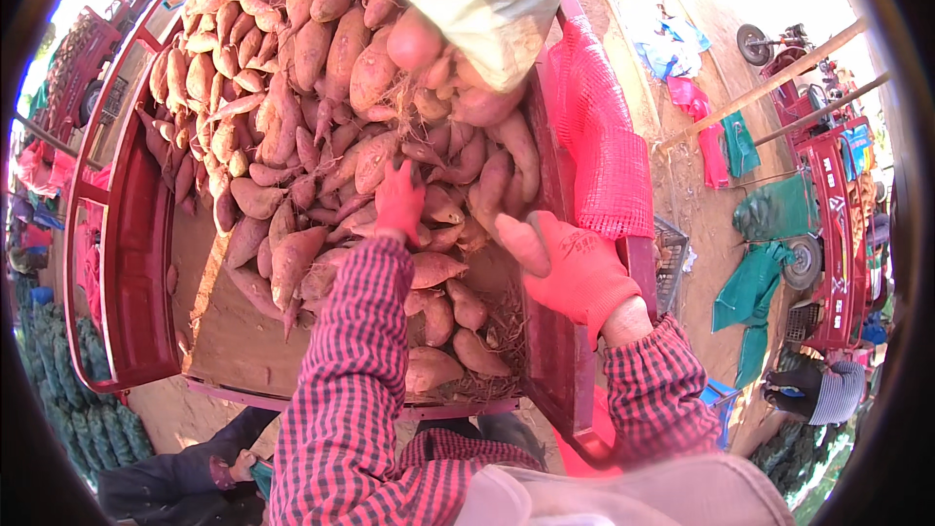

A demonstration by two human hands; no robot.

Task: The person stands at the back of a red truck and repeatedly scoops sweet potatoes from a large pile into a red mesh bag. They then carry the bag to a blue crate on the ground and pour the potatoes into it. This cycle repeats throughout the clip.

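Right hand [575,273] in a red glove grips a sweet potato [514,239] at four o'clock of the cart's pile [282,107], while the left hand [399,200] presses open-palmed onto it for reach.

left hand [399,200]: red knit glove, arm stretched forward in red-and-black checked sleeve, palm down, fingers curled downward | right hand [575,273]: red knit glove, same checked sleeve, wrist bent, fingers [560,234] closed in a grip, held nearer the body

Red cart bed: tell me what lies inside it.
A heap of pinkish-brown sweet potatoes fills the red cart bed; dry straw shows near the right hand. The floor beneath the heap is hidden.
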